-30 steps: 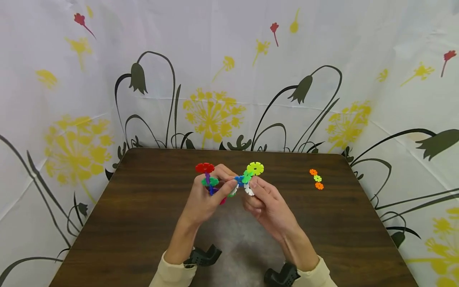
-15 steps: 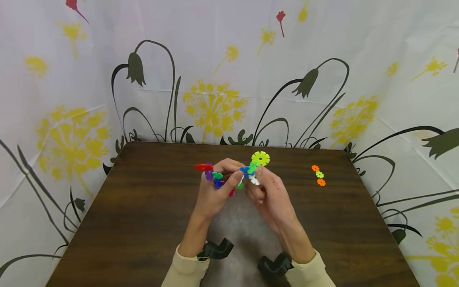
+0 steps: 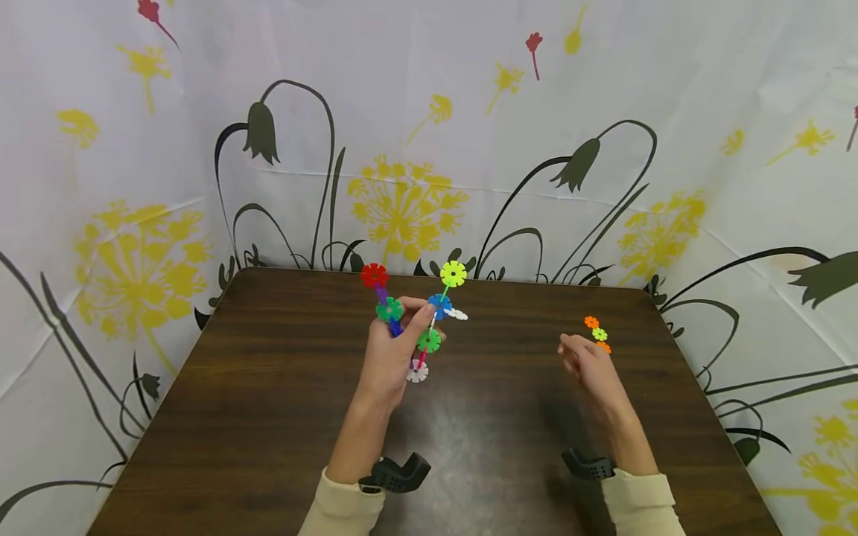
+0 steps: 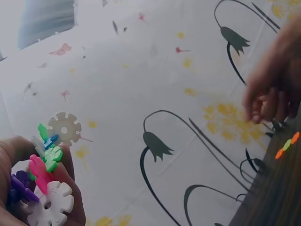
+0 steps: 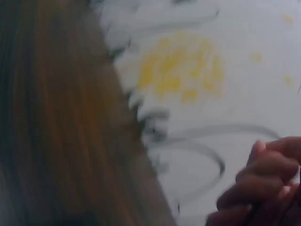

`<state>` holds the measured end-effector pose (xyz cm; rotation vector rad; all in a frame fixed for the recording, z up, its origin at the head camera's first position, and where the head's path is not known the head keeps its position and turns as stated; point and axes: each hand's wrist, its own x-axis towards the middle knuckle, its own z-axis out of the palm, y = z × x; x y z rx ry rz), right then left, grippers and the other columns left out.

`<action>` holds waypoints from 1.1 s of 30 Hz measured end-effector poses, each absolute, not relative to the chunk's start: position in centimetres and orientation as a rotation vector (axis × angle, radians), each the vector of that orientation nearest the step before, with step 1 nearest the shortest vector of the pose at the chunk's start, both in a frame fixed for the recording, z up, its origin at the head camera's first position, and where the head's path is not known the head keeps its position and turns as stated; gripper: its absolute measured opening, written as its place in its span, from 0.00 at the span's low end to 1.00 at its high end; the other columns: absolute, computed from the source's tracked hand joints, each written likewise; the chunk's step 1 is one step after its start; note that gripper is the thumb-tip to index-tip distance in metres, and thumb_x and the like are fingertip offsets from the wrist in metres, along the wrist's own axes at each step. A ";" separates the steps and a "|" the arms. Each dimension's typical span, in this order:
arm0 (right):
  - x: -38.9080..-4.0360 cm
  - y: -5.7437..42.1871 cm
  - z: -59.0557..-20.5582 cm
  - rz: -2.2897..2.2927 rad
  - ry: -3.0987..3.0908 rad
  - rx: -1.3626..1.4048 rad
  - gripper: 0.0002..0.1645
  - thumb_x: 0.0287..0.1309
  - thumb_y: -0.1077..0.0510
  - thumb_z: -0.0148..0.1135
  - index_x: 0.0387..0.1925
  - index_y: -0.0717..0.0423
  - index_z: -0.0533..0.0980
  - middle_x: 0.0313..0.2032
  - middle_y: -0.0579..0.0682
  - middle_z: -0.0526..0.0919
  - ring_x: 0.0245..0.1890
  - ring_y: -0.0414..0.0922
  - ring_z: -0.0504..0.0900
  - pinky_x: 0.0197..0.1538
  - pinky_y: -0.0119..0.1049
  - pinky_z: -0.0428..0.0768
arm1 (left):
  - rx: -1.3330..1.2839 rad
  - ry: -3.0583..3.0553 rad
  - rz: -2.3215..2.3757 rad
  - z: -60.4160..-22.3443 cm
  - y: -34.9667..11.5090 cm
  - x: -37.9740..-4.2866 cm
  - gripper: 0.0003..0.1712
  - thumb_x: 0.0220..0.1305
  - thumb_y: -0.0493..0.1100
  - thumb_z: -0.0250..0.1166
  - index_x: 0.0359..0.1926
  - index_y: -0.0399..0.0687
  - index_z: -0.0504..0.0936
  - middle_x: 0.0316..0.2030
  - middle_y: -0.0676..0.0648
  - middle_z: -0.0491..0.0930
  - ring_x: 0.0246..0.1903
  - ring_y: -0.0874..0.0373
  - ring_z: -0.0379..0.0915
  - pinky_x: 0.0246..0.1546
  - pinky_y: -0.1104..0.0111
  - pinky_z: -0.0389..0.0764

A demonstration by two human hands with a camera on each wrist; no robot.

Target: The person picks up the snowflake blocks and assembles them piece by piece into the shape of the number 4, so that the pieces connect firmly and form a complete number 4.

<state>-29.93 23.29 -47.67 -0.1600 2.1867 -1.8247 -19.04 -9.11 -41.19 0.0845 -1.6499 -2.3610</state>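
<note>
My left hand (image 3: 387, 357) pinches a chain of notched plastic connector discs between thumb and fingers, near its blue disc (image 3: 439, 305). A red disc (image 3: 374, 275) tops one arm of the chain and a yellow-green disc (image 3: 453, 274) the other. Lower down are a green disc (image 3: 429, 341) and a white disc (image 3: 416, 371); the left wrist view shows a pink disc (image 4: 40, 173) between them. My right hand (image 3: 593, 372), with loosely curled fingers and nothing visible in it, is just in front of a short row of discs, partly covering the nearest orange disc (image 3: 605, 348).
That row also has a yellow-green disc (image 3: 599, 334) and a farther orange disc (image 3: 591, 321), on the right of the dark wooden table (image 3: 268, 417). A white flower-printed cloth (image 3: 415, 112) hangs behind the table's back edge. Each wrist wears a black camera mount.
My right hand has let go of the disc chain and moved right, to the loose row. The chain stays in my left hand, now turned so more of its discs face the head camera.
</note>
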 end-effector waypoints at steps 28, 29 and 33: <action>-36.9 31.9 -54.1 -0.954 2.699 0.214 0.22 0.75 0.46 0.62 0.49 0.65 0.79 0.29 0.55 0.89 0.36 0.54 0.86 0.39 0.46 0.81 | -0.374 -1.521 -2.101 -40.3 -8.7 -16.9 0.23 0.75 0.40 0.41 0.45 0.56 0.85 0.35 0.52 0.83 0.30 0.62 0.75 0.26 0.75 0.77; -36.9 32.0 -54.1 -1.027 2.675 0.198 0.21 0.76 0.49 0.62 0.45 0.66 0.80 0.25 0.52 0.87 0.32 0.49 0.85 0.36 0.41 0.81 | -0.390 -1.512 -2.095 -40.2 -8.7 -16.9 0.24 0.75 0.40 0.41 0.46 0.57 0.86 0.35 0.53 0.83 0.30 0.63 0.75 0.26 0.76 0.77; -36.8 31.9 -54.1 -1.255 2.581 0.140 0.18 0.77 0.56 0.62 0.38 0.70 0.82 0.22 0.44 0.81 0.26 0.39 0.79 0.30 0.32 0.80 | -0.467 -1.464 -2.068 -39.9 -8.9 -17.1 0.23 0.78 0.42 0.41 0.48 0.57 0.86 0.39 0.57 0.86 0.32 0.63 0.75 0.30 0.76 0.77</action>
